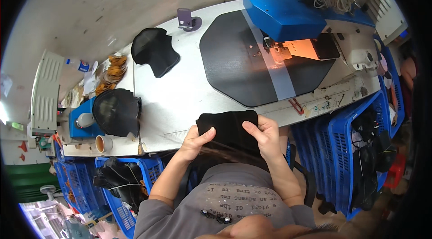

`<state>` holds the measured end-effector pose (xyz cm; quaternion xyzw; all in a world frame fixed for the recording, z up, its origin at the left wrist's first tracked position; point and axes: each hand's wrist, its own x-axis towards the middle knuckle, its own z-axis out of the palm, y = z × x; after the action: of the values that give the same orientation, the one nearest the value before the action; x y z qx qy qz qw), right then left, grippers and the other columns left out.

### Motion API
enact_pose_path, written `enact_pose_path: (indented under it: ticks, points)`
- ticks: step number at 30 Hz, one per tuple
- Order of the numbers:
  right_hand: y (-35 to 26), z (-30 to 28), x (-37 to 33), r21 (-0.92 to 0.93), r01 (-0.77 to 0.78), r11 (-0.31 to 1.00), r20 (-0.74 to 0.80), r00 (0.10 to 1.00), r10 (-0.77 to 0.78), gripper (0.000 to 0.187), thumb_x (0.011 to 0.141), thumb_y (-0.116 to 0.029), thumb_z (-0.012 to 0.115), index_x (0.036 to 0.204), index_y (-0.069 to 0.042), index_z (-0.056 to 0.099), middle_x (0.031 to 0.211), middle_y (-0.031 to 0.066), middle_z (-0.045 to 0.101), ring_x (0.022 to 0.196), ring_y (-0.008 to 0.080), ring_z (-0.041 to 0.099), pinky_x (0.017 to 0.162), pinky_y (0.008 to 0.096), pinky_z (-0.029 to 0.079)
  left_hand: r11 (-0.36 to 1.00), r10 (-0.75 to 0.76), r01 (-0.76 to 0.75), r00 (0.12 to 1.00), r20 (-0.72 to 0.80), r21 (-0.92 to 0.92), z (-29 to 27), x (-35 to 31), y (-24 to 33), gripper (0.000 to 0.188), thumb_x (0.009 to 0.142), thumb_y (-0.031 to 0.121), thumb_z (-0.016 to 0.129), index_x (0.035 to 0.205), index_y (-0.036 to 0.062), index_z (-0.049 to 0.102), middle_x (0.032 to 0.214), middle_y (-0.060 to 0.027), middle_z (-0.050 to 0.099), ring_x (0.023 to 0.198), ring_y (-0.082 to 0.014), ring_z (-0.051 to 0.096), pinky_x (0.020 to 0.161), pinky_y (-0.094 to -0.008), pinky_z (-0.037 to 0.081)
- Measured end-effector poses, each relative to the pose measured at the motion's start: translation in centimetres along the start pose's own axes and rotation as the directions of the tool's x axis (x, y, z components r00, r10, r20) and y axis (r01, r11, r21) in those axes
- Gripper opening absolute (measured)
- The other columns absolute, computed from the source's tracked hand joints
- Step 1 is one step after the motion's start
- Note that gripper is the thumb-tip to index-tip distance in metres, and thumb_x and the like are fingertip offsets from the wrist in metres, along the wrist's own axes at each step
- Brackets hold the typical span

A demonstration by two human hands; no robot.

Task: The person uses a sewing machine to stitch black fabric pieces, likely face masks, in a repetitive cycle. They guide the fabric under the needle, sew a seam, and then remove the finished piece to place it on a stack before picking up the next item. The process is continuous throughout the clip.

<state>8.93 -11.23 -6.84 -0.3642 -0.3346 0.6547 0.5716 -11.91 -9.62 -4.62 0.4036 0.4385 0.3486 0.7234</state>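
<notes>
In front of my body, at the table's near edge, I hold a black piece of sheet material [230, 127] stretched between both hands. My left hand [193, 144] grips its left side, thumb on top and fingers underneath. On the right side my right hand [264, 135] pinches it the same way. The piece's lower part falls into shadow over my lap. Beyond it, a blue sewing machine [281, 12] has its lamp lit over a dark mat-like plate [234, 59] crossed by a grey strip. Another black cut piece [155, 51] lies flat on the white table [180, 90].
A black shaped piece [116, 112] covers a blue device at left, near a cardboard tube [104, 143]. A purple phone stand [185, 19], a phone [326, 46] and red-handled snips [296, 106] rest on the worktop. Blue baskets [337, 149] with black pieces flank me.
</notes>
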Motion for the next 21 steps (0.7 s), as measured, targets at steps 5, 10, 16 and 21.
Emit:
enact_pose_path:
  ticks: [5, 10, 16, 21]
  points:
    - [-0.2, 0.3, -0.4, -0.091, 0.056, 0.994, -0.030, 0.998, -0.059, 0.016, 0.094, -0.009, 0.065, 0.098, 0.006, 0.069, 0.086, 0.0019, 0.068, 0.072, 0.0036, 0.057, 0.063, 0.0192, 0.045, 0.999, -0.019, 0.019, 1.000, 0.016, 0.035, 0.0, -0.2, 0.6, 0.038, 0.095, 0.032, 0.062, 0.112, -0.0026, 0.064, 0.102, -0.0059, 0.066, 0.094, -0.0128, 0.059, 0.085, -0.0281, 0.046]
    - [-0.1, 0.2, -0.7, -0.196, 0.075, 0.978, -0.073, 0.993, -0.091, 0.013, 0.092, -0.007, 0.066, 0.098, 0.005, 0.068, 0.083, -0.0004, 0.066, 0.069, 0.0021, 0.054, 0.060, 0.0189, 0.043, 0.989, 0.049, -0.038, 0.996, -0.073, 0.142, 1.2, -0.4, 1.6, 0.027, 0.097, 0.024, 0.061, 0.104, -0.0018, 0.066, 0.094, -0.0022, 0.066, 0.086, -0.0078, 0.057, 0.077, -0.0247, 0.046]
    - [-0.4, -0.7, -1.4, -0.381, 0.069, 0.922, -0.114, 0.986, -0.121, 0.025, 0.087, -0.002, 0.068, 0.110, 0.004, 0.062, 0.090, 0.0053, 0.069, 0.081, 0.0098, 0.063, 0.073, 0.0231, 0.050, 0.977, 0.051, -0.041, 0.998, -0.042, 0.211, 1.3, 1.0, 0.9, 0.031, 0.100, 0.026, 0.057, 0.090, -0.0009, 0.067, 0.078, 0.0041, 0.063, 0.072, -0.0023, 0.050, 0.066, -0.0216, 0.043]
    - [-3.5, 0.9, -0.9, -0.569, 0.106, 0.815, -0.070, 0.982, -0.176, 0.024, 0.082, -0.005, 0.073, 0.104, 0.003, 0.068, 0.094, 0.0100, 0.071, 0.092, 0.0167, 0.067, 0.084, 0.0271, 0.050, 0.942, -0.018, -0.004, 0.998, 0.063, 0.335, 3.5, 1.1, 1.8, 0.025, 0.098, 0.022, 0.062, 0.096, -0.0012, 0.069, 0.075, 0.0024, 0.064, 0.068, -0.0030, 0.050, 0.060, -0.0218, 0.043]
